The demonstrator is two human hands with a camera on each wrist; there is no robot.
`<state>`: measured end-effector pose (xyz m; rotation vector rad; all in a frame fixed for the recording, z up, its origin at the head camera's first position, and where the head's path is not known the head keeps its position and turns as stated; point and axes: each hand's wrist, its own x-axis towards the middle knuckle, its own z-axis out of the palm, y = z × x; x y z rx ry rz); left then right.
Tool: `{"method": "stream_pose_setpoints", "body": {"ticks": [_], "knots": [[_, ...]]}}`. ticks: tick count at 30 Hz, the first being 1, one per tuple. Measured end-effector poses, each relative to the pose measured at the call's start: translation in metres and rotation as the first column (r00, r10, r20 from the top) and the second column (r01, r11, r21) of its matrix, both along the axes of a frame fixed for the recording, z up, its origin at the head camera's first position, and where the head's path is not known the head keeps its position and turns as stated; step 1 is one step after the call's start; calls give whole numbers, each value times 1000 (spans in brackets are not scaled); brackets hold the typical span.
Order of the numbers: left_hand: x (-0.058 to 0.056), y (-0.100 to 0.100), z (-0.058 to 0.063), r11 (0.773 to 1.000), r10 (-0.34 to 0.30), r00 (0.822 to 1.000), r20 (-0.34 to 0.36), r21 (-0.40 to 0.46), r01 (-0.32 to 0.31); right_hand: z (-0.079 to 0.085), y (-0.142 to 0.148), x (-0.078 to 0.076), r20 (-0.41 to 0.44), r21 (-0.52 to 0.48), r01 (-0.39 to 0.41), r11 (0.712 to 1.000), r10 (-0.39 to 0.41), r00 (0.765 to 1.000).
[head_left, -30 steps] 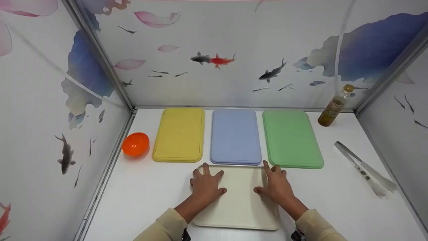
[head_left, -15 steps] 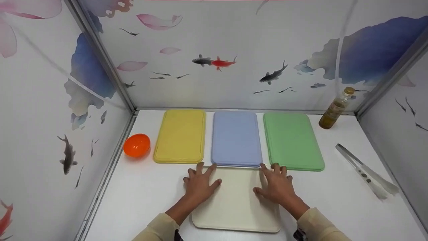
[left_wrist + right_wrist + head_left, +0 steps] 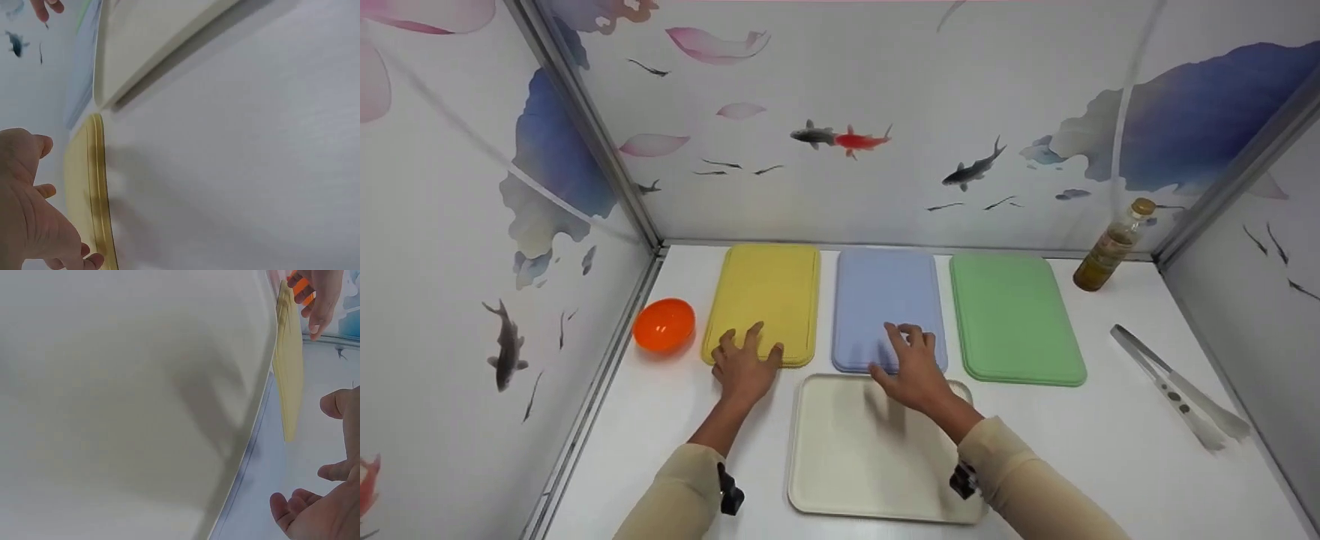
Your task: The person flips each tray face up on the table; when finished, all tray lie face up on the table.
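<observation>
My left hand [image 3: 744, 371] is over the front part of the yellow cutting board [image 3: 765, 292], fingers spread and loosely bent, holding nothing. In the left wrist view the thumb and fingers hang close over the board's edge [image 3: 101, 185]. My right hand [image 3: 915, 371] hovers where the blue cutting board [image 3: 889, 289] meets the cream tray [image 3: 847, 465], its fingers loosely bent around nothing. Its shadow falls on the tray in the right wrist view. The rimmed tray lies flat in front of the blue board. A green cutting board [image 3: 1012, 315] lies to the right.
An orange bowl [image 3: 664, 325] stands left of the yellow board, by the side wall [image 3: 427, 300]. An oil bottle [image 3: 1110, 251] is at the back right corner. Metal tongs [image 3: 1174, 382] lie on the white table [image 3: 1095, 465] at the right.
Both hands have left the cream tray. The left hand moved left and forward to the yellow board; the right moved left and forward toward the blue board. The tray stays in front.
</observation>
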<state>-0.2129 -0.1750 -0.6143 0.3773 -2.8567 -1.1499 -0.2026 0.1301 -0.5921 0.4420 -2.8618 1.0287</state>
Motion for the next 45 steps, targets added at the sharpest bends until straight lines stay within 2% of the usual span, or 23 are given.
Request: {"method": "stream_pose_setpoints", "body": {"ticks": [6, 12, 17, 22, 25, 26, 29, 32, 38, 41, 43, 45], "knots": [[-11, -25, -13, 995, 100, 994, 43, 21, -101, -8, -42, -8, 96, -124, -86, 989, 98, 990], [-16, -32, -17, 988, 128, 990, 58, 78, -133, -21, -81, -11, 211, -202, -148, 968, 191, 959], [-18, -32, -15, 981, 154, 984, 87, 106, -163, -29, -105, -11, 294, -230, -160, 960, 225, 929], [-17, -32, -12, 979, 163, 984, 75, 111, -171, -46, -112, -12, 254, -207, -189, 960, 240, 937], [-19, -31, -6, 976, 174, 983, 59, 119, -180, -68, -113, -22, 187, -167, -193, 967, 223, 957], [-20, -31, -4, 976, 175, 982, 66, 120, -182, -66, -114, -23, 183, -180, -189, 965, 222, 958], [-22, -35, 3, 976, 175, 982, 67, 118, -182, -80, -118, -33, 148, -159, -183, 970, 207, 967], [-20, -40, 8, 975, 181, 982, 51, 122, -186, -78, -122, -35, 168, -187, -184, 965, 216, 962], [-21, -45, 15, 977, 180, 982, -53, 123, -173, -76, -123, -36, 159, -227, -175, 958, 214, 964], [-21, -42, 18, 977, 194, 975, -111, 107, -183, -81, -123, -36, 138, -216, -170, 961, 203, 969], [-21, -40, 19, 975, 209, 967, -147, 105, -195, -77, -123, -34, 138, -212, -164, 963, 196, 971], [-19, -37, 20, 972, 223, 958, -182, 114, -205, -65, -122, -29, 162, -241, -162, 957, 205, 965]]}}
